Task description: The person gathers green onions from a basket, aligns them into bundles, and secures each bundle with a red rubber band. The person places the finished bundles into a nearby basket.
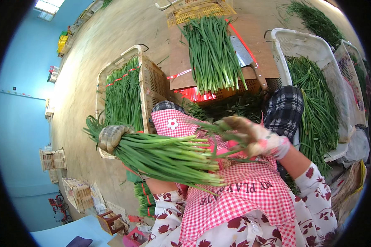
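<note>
My left hand (113, 139), in a soiled, patterned work glove, grips a thick bunch of garlic chives (170, 157) near its leafy end. The pale cut stems point right, across my pink checked apron (241, 191). My right hand (255, 136), gloved and blurred by motion, is just beyond the stem ends, with a few loose chive leaves (233, 139) caught between fingers and thumb. Before me, a loose pile of chives (211, 54) lies on a brown board (181, 58). Beside it rests a cleaver (241, 52) with a wooden handle, near a red tie strip (242, 40).
A white plastic crate (156, 83) at left holds chive bundles tied with red strips. At right, another crate (303, 37) holds loose chives (315, 102). Red strips (196, 94) hang under the board's near edge. More tied bundles (144, 197) lie by my left elbow.
</note>
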A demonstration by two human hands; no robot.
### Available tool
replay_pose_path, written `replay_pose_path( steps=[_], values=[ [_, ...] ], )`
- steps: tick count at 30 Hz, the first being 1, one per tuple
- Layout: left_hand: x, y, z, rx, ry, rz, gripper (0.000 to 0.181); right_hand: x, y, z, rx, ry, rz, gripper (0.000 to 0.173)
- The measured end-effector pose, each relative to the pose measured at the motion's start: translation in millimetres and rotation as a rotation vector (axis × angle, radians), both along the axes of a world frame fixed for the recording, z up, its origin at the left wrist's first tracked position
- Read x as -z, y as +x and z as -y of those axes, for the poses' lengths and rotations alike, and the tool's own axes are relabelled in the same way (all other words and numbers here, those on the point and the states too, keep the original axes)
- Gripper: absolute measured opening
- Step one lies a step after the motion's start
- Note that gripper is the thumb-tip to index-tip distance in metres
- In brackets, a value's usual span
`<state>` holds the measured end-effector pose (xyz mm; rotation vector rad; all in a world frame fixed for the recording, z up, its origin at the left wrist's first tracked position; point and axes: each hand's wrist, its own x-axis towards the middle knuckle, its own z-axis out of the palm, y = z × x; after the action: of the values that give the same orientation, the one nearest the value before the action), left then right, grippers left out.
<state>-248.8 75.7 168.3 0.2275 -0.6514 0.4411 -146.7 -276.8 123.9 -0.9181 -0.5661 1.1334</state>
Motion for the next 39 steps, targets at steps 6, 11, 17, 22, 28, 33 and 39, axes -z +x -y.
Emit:
replay_pose_path(
  steps=[6,11,17,22,28,33,39],
  values=[
    [10.5,8.1,11.7,-0.129,-0.227,-0.328,0.016,-8.2,-20.2,-11.9,-0.205,-0.119,0.388,0.031],
    [44.8,-13.4,-18.3,-0.243,-0.272,-0.372,0.013,-14.3,-4.6,45.7,0.037,-0.063,0.237,0.026],
    [38.3,-4.4,-2.9,-0.285,-0.316,-0.439,0.012,3.7,19.6,23.0,0.078,-0.516,0.780,0.080],
    [26.4,25.4,42.7,-0.366,-0.214,-0.473,0.016,23.8,2.5,-37.4,0.076,0.207,-0.332,0.105],
    [39.2,8.8,23.6,-0.145,-0.295,-0.419,0.015,-7.7,12.3,-1.7,0.177,-0.200,0.004,0.024],
    [47.8,7.4,14.8,-0.221,-0.412,-0.434,0.010,0.7,14.6,50.9,0.298,-0.272,-0.070,0.022],
    [41.2,17.5,36.3,-0.083,-0.294,-0.432,0.014,-4.6,7.0,-11.1,0.377,-0.004,-0.376,0.060]
  ],
)
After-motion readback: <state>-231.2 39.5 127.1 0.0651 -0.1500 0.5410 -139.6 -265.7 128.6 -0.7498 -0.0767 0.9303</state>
